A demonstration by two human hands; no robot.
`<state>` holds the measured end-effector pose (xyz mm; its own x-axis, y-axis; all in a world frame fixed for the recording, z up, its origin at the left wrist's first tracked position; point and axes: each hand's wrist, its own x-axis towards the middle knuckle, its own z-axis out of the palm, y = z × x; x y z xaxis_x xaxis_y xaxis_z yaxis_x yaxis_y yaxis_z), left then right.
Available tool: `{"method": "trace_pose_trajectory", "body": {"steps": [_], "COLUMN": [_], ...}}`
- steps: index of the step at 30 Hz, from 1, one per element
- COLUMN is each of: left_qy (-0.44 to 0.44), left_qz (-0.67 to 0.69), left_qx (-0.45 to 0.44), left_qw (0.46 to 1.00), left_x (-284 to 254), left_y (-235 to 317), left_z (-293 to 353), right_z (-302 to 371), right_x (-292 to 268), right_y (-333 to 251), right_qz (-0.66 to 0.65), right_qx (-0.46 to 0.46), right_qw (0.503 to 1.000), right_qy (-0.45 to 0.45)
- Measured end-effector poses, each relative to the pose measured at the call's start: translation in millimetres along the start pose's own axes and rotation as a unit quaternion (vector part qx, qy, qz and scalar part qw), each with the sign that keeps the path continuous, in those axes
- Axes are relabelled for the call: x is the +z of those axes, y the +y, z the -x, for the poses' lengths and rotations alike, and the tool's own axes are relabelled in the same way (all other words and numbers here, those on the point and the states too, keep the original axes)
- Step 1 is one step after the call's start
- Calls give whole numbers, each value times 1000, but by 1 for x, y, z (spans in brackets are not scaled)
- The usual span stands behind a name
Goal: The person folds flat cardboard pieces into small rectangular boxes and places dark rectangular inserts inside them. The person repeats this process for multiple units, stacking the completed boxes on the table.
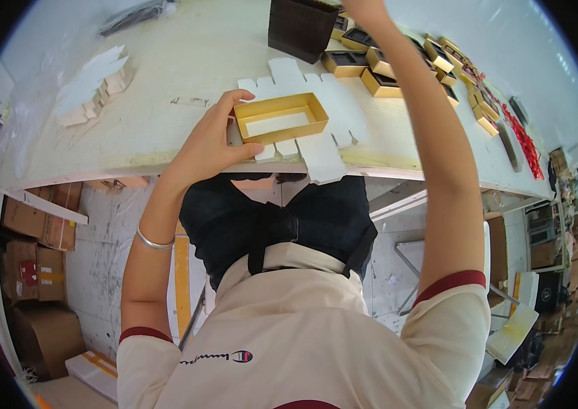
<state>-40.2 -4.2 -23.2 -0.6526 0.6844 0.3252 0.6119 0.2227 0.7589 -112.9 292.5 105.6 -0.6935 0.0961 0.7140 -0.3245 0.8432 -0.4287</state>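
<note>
A shallow, open gold tray box [282, 117] with a pale bottom rests on die-cut white card blanks [323, 160] near the table's front edge. My left hand [224, 129] is closed around its left end, thumb at the near side and fingers at the far side. Stretched forward, my right arm reaches the far side of the table. My right hand [365, 9] is cut off by the top edge, so its fingers are hidden. It is nearest to a dark brown, upright box-like piece [299, 31] and several gold boxes with black inserts [347, 63].
More white card blanks [95, 88] are stacked at the table's left, with clear plastic film [26, 102] beside them. A dark bundle [135, 17] lies at the far left. Red ribbon [524, 140] is heaped at the right. Cardboard boxes [30, 273] stand below the table.
</note>
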Motion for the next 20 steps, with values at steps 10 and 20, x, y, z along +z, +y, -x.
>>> {"method": "trace_pose_trajectory", "body": {"steps": [10,20], "left_qy": [-75,-79], "left_qz": [6,-126], "left_qx": [13,50], "left_qw": [997,988], "left_x": [-6,6], "left_y": [16,35], "left_z": [-1,-6], "right_z": [135,133], "right_x": [-68,-34], "right_y": [-43,-66], "right_qz": [-158,-54], "right_qx": [412,272], "right_qw": [842,896], "right_qy": [-309,-347]}}
